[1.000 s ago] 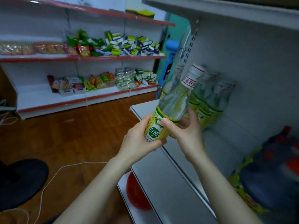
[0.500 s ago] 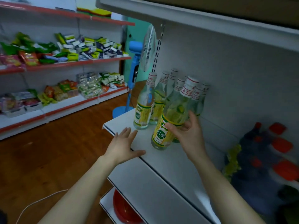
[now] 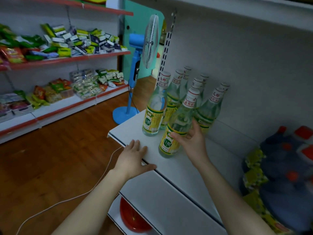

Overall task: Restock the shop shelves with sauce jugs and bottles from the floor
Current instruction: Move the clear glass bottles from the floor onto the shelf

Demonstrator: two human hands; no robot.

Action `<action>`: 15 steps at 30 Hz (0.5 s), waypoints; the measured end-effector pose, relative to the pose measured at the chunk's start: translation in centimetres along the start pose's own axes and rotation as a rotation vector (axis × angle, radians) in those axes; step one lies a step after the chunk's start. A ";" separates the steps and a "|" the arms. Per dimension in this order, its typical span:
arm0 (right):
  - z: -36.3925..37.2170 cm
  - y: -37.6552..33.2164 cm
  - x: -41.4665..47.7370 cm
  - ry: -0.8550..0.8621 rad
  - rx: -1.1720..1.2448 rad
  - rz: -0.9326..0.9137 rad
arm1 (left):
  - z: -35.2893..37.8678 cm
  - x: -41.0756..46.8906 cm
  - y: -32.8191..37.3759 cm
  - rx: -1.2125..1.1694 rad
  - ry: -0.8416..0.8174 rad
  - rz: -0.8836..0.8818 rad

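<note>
Our right hand loosely holds a clear glass bottle with a yellow and green label and a white and red cap. The thumb lies across the label and the fingers run nearly straight up the bottle's far side. The bottle stands upright on a white shelf, near its front edge, just in front of a cluster of other bottles of the same kind that stand against the grey back wall. Our left hand grips nothing: it rests flat on the shelf's front edge, fingers spread, a little left of the bottle. Farther right on the shelf sit blurred dark blue jugs with red caps. On a lower shelf below our arms lies a red bowl. Beyond the shelf's end stands a blue fan on a wooden floor, where a white cable trails. Across the aisle, red-edged racks hold snack packs.
</note>
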State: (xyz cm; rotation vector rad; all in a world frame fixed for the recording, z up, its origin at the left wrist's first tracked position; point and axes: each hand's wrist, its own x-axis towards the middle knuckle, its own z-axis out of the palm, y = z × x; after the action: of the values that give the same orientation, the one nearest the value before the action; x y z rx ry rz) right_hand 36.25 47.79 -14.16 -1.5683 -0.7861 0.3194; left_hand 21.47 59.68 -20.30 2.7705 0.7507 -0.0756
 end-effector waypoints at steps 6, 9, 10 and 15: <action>0.7 1.0 0.6 0.014 -0.024 0.013 | 0.4 -0.2 -0.3 -0.063 0.012 0.003; 0.8 3.2 -0.2 0.026 -0.118 0.082 | 0.6 -0.3 -0.4 -0.083 0.026 0.009; 0.9 4.0 -0.6 0.023 -0.155 0.106 | 0.7 -0.3 -0.4 -0.084 0.028 0.010; 1.7 6.5 -1.2 0.026 -0.184 0.141 | 1.0 -0.2 -0.5 -0.070 0.046 0.010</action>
State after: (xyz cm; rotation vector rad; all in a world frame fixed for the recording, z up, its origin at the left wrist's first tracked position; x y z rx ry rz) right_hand 36.20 48.50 -20.95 -1.8024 -0.7014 0.3363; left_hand 21.06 59.73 -21.34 2.7178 0.7365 0.0167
